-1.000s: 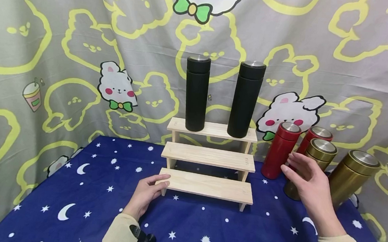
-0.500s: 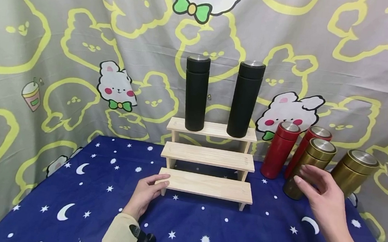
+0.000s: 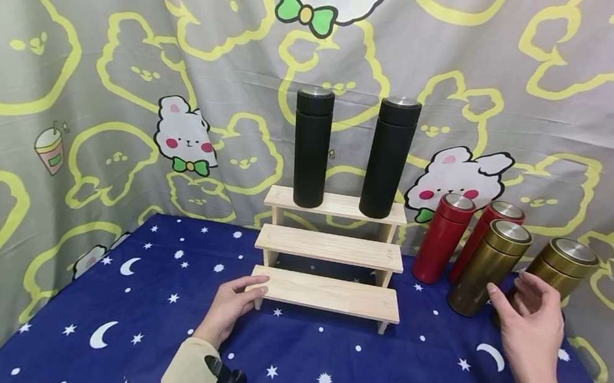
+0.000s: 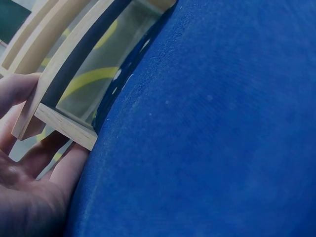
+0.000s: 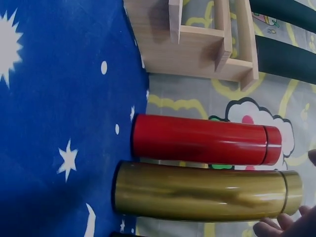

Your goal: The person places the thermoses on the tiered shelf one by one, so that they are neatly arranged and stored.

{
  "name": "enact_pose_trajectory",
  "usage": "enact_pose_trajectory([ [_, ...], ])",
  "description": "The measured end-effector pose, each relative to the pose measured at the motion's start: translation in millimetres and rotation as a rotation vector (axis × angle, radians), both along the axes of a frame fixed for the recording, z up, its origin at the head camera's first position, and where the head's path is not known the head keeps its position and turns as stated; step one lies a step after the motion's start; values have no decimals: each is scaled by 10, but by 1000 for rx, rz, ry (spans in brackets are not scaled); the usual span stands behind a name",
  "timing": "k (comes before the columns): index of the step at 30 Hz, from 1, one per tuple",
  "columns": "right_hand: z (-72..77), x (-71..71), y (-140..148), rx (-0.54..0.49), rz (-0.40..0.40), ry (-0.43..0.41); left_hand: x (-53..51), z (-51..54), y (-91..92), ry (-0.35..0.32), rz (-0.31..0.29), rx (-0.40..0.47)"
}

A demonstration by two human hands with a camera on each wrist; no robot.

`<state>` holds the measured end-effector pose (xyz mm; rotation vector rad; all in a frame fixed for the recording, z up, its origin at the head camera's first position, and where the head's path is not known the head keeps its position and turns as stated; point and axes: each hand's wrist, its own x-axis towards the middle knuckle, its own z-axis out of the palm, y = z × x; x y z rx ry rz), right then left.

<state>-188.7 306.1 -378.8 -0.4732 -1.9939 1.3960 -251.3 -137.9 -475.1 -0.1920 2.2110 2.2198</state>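
Note:
My left hand [image 3: 233, 308] grips the left end of a three-step wooden stand [image 3: 330, 292]. In the left wrist view its thumb lies on the board [image 4: 59, 59], with fingers beneath near the leg. My right hand [image 3: 533, 337] is at the right with bent, spread fingers, in front of the rear gold thermos flask [image 3: 563, 268]. Its thumb is close to the front gold thermos flask [image 3: 486, 276]; whether it touches I cannot tell. In the right wrist view, fingertips [image 5: 271, 228] show at the lower right corner, beside the gold flask [image 5: 207, 193].
Two black thermos flasks [image 3: 311, 154] stand upright on the top step. Two red thermos flasks [image 3: 442, 243] stand right of the stand, one partly behind the front gold flask. A dark blue star-patterned cloth [image 3: 158, 325] covers the table; a patterned curtain [image 3: 128, 73] hangs behind.
My right hand has moved right and down, from in front of the red and front gold flasks to the rear gold one. My left hand and the stand have stayed put.

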Motion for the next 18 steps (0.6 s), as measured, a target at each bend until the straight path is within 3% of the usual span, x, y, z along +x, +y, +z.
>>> enact_pose_trajectory([
  [6,-28,-105,53,-71,24,10,15,5,0,2,6,1],
  [18,-192,-237,152,9,51,-97,10,12,4,-9,24,-19],
])
